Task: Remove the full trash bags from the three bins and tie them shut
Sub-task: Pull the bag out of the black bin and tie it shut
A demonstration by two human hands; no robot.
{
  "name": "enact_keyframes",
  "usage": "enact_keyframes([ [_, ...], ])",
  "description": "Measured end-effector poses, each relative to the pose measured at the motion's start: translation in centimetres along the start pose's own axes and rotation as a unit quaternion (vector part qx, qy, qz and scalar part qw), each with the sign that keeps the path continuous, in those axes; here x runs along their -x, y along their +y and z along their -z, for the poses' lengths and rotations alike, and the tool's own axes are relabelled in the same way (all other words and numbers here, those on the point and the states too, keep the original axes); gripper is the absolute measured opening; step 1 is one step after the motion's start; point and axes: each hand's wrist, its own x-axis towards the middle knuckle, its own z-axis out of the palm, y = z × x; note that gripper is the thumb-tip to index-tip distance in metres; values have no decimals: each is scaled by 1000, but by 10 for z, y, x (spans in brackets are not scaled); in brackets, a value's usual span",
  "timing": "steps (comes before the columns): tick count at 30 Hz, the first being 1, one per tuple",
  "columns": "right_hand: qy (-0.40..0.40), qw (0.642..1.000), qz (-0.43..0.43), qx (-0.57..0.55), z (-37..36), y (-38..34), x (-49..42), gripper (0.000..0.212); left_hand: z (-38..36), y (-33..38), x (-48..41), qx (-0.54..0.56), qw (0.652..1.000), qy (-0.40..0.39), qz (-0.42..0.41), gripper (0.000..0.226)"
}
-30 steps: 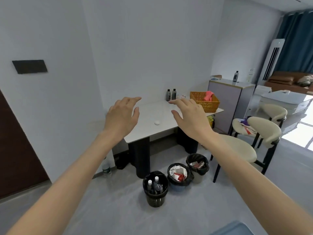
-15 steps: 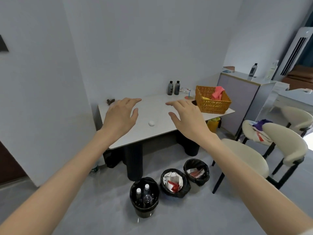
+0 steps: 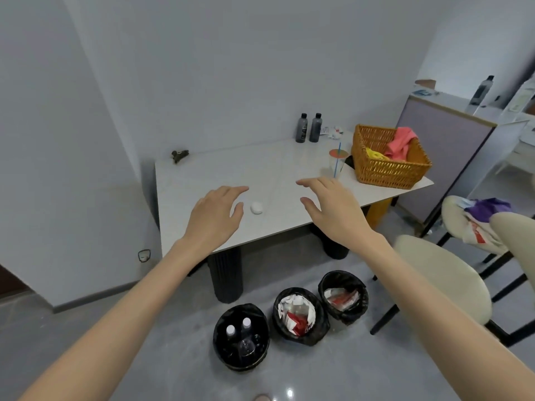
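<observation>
We record left hand (image 3: 214,215) and right hand (image 3: 333,212) raised before us, seen against the table (image 3: 220,175), palms down, fingers spread and relaxed, gripping nothing. Three black-bagged bins stand in a row on the floor by the table leg. The bottle bin (image 3: 217,341) is nearest us, the paper bin (image 3: 322,324) is beside it, and the third bin (image 3: 324,285) is near the chair (image 3: 443,273).

Both arms reach forward, left hand (image 3: 213,216) and right hand (image 3: 333,211) side by side (palms down), fingers loosely spread, holding nothing.
</observation>
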Motion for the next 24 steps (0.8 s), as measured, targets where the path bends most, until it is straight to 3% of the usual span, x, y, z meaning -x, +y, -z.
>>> enact_keyframes([
  [13, -137, 990, -7, -42, -101, 79, -67, 32, -112, -39, -74, 81, 988, -92, 93, 33],
  [24, -269, 947, 118, -126, -180, 127, -66, 32, -192, -13, -36, 84, 947, -98, 294, 33],
])
